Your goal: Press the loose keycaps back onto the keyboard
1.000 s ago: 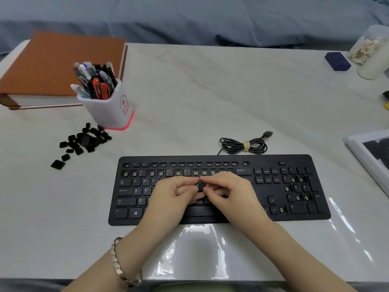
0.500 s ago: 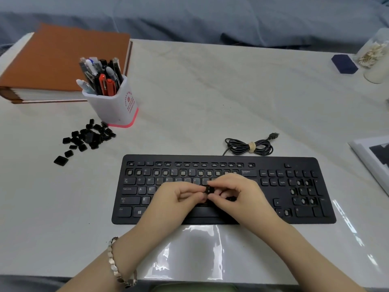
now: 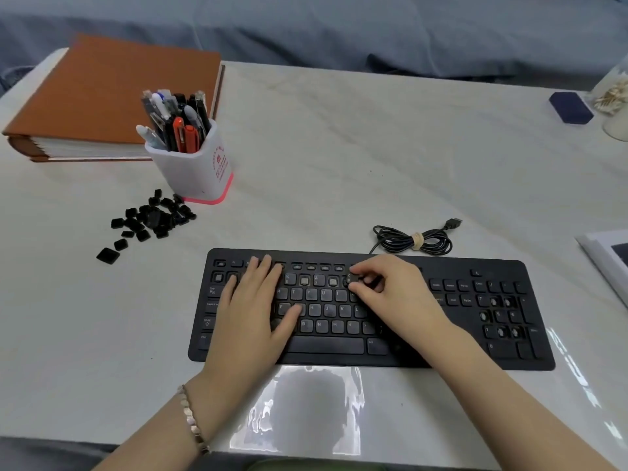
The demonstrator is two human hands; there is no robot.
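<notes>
A heap of loose keycaps (image 3: 153,219) is lying on the surface (image 3: 339,147) left of the keyboard (image 3: 475,356), where the left hand (image 3: 255,311) is resting flat, its grip open, while the right hand (image 3: 390,290) is pinching one keycap (image 3: 353,278) at the number row.

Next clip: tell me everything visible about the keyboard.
The keyboard is black, plastic-looking, full-size with a number pad, lying flat on the table, near its front edge. Several number-row and number-pad caps are missing, showing pale stubs. Its coiled, tied cable lies behind, plug loose. The left hand rests flat on its left half; the right hand pinches a keycap over the number row.
</notes>
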